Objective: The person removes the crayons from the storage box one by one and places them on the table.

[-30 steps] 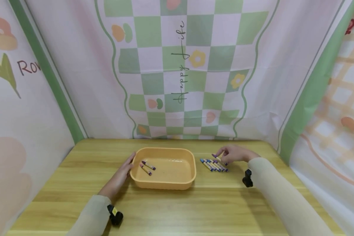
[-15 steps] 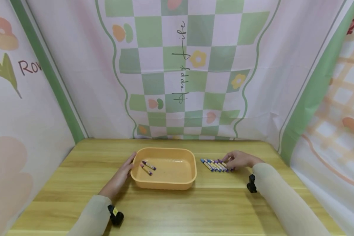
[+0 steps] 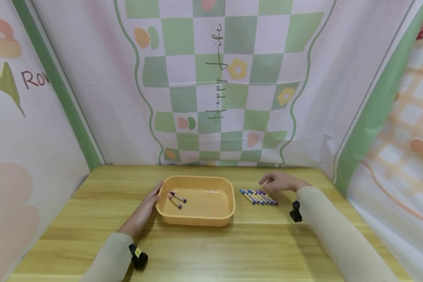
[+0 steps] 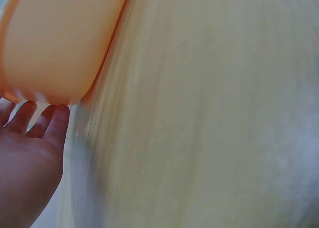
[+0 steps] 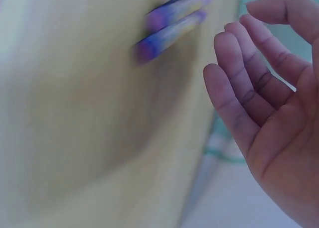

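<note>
An orange-yellow plastic basin (image 3: 197,223) stands on the table with two crayons, one dark-tipped (image 3: 178,197) and one pink-tipped (image 3: 175,202), lying in it. My left hand (image 3: 147,204) rests against the basin's left end; in the left wrist view its fingertips touch the basin wall. To the right of the basin lies a slanted row of several crayons (image 3: 258,197) side by side, with blue and purple tips. Just above the row's right end hovers my right hand (image 3: 280,182), holding nothing. Its loosely bent fingers (image 5: 227,91) are apart from the crayons (image 5: 172,36) in the right wrist view.
The wooden table (image 3: 204,250) reaches back to a checked fabric curtain (image 3: 215,98). More printed cloth hangs at the left and right sides. A small black camera (image 3: 138,257) sits at the left wrist, and another camera (image 3: 296,212) at the right.
My right hand has laid a purple-tipped crayon at the right end of the row, let go and lifted back up and away. The left hand and basin have stayed put.
</note>
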Demonstrator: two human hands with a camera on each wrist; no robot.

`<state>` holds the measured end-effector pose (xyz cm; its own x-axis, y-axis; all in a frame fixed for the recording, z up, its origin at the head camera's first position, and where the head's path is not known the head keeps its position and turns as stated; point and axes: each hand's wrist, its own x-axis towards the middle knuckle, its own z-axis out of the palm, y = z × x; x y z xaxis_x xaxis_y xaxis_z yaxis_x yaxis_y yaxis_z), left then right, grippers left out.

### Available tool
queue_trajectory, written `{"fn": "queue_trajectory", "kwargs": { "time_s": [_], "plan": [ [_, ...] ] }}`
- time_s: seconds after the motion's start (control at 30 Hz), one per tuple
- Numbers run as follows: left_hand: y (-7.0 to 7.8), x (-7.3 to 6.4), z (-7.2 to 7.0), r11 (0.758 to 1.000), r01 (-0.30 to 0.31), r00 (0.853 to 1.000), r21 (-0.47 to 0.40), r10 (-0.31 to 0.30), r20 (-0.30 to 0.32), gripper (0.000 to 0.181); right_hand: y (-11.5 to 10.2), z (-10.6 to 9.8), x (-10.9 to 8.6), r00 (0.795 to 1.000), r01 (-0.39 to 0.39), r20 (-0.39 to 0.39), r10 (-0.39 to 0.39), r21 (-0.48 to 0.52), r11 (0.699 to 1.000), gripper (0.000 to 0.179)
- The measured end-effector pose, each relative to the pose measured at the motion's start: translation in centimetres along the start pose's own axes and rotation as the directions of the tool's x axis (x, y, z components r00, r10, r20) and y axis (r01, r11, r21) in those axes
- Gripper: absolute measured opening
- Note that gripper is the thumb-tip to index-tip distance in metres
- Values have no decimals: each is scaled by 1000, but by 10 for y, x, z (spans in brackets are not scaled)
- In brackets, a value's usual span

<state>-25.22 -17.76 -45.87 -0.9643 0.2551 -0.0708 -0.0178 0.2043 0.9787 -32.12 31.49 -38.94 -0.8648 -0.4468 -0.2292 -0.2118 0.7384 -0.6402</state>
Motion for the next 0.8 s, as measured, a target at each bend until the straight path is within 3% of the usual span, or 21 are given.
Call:
{"fn": "queue_trajectory", "kwargs": {
  "time_s": [0.37, 0.53, 0.8],
  "plan": [
    [1, 1, 0, 1000, -7, 1000, -15, 7, 5, 58, -94, 5, 48, 983, 183, 53, -178, -88, 979, 35],
    [0, 2, -1, 999, -31, 999, -26, 31, 9, 59, -131, 20, 69, 977, 194, 106, -183, -110, 975, 36],
    [0, 1, -1, 1000, -13, 1000, -7, 13, 12, 58, -175, 50, 95, 961, 206, 213, -174, -138, 969, 38]
  ]
}}
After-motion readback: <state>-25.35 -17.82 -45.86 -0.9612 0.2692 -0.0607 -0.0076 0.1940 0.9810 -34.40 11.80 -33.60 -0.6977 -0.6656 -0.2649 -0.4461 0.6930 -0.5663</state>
